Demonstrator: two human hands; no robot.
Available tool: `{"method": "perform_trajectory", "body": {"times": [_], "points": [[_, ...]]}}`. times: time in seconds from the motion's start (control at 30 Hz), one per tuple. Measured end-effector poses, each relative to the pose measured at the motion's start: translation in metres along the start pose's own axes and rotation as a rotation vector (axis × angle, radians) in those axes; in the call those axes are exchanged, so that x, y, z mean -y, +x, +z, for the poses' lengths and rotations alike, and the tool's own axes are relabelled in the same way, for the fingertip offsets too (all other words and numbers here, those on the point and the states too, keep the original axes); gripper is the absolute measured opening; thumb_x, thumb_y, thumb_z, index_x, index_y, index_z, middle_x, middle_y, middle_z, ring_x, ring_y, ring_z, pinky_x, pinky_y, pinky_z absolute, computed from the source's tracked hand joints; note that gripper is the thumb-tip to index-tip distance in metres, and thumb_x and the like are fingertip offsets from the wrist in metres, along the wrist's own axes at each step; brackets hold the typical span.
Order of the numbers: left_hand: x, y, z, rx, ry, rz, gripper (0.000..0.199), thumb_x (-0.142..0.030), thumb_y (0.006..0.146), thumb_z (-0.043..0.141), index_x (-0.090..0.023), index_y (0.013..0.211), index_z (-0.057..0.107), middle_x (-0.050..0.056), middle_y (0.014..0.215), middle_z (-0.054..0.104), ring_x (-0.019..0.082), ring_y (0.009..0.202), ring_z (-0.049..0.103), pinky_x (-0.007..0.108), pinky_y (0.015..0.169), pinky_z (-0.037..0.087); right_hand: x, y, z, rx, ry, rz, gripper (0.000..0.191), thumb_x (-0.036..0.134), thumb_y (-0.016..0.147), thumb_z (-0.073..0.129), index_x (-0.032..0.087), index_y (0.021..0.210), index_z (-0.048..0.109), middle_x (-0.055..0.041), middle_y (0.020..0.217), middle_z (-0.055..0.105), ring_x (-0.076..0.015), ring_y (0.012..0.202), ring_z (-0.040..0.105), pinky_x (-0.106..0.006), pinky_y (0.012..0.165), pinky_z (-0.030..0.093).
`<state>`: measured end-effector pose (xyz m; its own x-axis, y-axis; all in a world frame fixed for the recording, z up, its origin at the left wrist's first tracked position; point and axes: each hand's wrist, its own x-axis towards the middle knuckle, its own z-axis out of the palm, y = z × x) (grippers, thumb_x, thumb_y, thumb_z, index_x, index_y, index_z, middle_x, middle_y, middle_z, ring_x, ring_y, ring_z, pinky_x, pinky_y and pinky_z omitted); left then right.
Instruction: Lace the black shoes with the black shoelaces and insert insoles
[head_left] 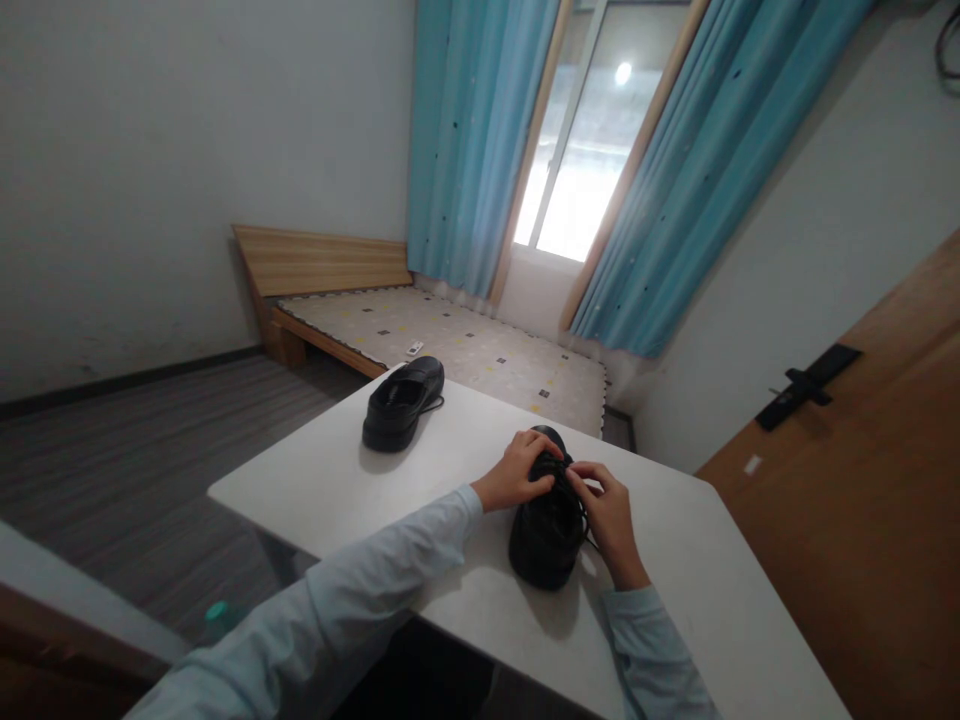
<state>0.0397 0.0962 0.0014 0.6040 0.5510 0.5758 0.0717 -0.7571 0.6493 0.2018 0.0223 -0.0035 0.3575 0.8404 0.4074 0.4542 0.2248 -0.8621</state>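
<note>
A black lace-up shoe [546, 548] rests on the white table [712, 590], its heel towards me and its toe pointing away. My left hand [517, 472] is closed over the shoe's upper from the left, fingers across the lacing and thumb on the near side. From the right, my right hand [611, 510] pinches the black shoelace at the eyelets; the fingertips partly hide it. A loose lace end hangs by the shoe's right side. The matching black shoe [397, 410] stands apart, farther back on the left of the table, with a lace trailing to its right.
Behind the table is a low wooden bed with a patterned mattress [487, 345]; a small white object [415, 348] lies on it. Blue curtains [480, 140] frame a window [589, 150]. At right stands a wooden door [870, 480] with a black handle. A green-capped item [217, 612] is at lower left.
</note>
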Motion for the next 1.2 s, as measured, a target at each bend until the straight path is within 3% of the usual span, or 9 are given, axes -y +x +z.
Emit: {"method": "perform_trajectory", "body": {"times": [0.17, 0.47, 0.9, 1.07, 1.2], "points": [[0.006, -0.001, 0.004, 0.079, 0.0, 0.013, 0.045, -0.02, 0.065, 0.059, -0.018, 0.109, 0.052, 0.009, 0.116, 0.05, 0.026, 0.114, 0.041, 0.041, 0.101, 0.032, -0.001, 0.003, -0.001, 0.039, -0.001, 0.013, 0.031, 0.047, 0.069, 0.067, 0.017, 0.075, 0.064, -0.0061, 0.081, 0.064, -0.0222, 0.081, 0.06, -0.035, 0.067, 0.05], [0.009, 0.002, 0.004, 0.065, 0.033, -0.045, 0.044, -0.02, 0.065, 0.057, -0.017, 0.109, 0.049, 0.009, 0.114, 0.054, 0.026, 0.107, 0.05, 0.041, 0.096, 0.037, -0.003, 0.009, 0.001, 0.061, -0.052, -0.055, 0.031, 0.049, 0.073, 0.061, 0.018, 0.074, 0.06, -0.0042, 0.075, 0.06, -0.0205, 0.075, 0.057, -0.034, 0.065, 0.048], [0.008, 0.002, 0.001, 0.075, 0.081, -0.065, 0.044, -0.021, 0.066, 0.058, -0.017, 0.109, 0.049, 0.009, 0.113, 0.054, 0.026, 0.107, 0.05, 0.042, 0.095, 0.038, 0.016, 0.024, 0.001, 0.121, -0.285, -0.158, 0.015, 0.032, 0.08, 0.049, 0.02, 0.071, 0.054, -0.0023, 0.068, 0.059, -0.0186, 0.066, 0.055, -0.031, 0.064, 0.041], [0.011, 0.002, 0.001, 0.078, 0.09, -0.058, 0.044, -0.021, 0.065, 0.058, -0.017, 0.108, 0.05, 0.009, 0.112, 0.054, 0.026, 0.106, 0.05, 0.041, 0.096, 0.037, 0.016, 0.031, 0.002, 0.215, -0.093, -0.089, 0.018, 0.036, 0.075, 0.058, 0.02, 0.071, 0.053, -0.0011, 0.065, 0.059, -0.0174, 0.063, 0.055, -0.03, 0.061, 0.042], [0.011, 0.002, 0.001, 0.085, 0.096, -0.052, 0.044, -0.022, 0.066, 0.058, -0.017, 0.109, 0.049, 0.009, 0.113, 0.054, 0.026, 0.106, 0.05, 0.041, 0.096, 0.037, 0.013, 0.03, -0.005, 0.321, 0.228, 0.113, 0.035, 0.042, 0.071, 0.067, 0.019, 0.094, 0.054, 0.0015, 0.063, 0.06, -0.0157, 0.061, 0.057, -0.028, 0.06, 0.044]]}}
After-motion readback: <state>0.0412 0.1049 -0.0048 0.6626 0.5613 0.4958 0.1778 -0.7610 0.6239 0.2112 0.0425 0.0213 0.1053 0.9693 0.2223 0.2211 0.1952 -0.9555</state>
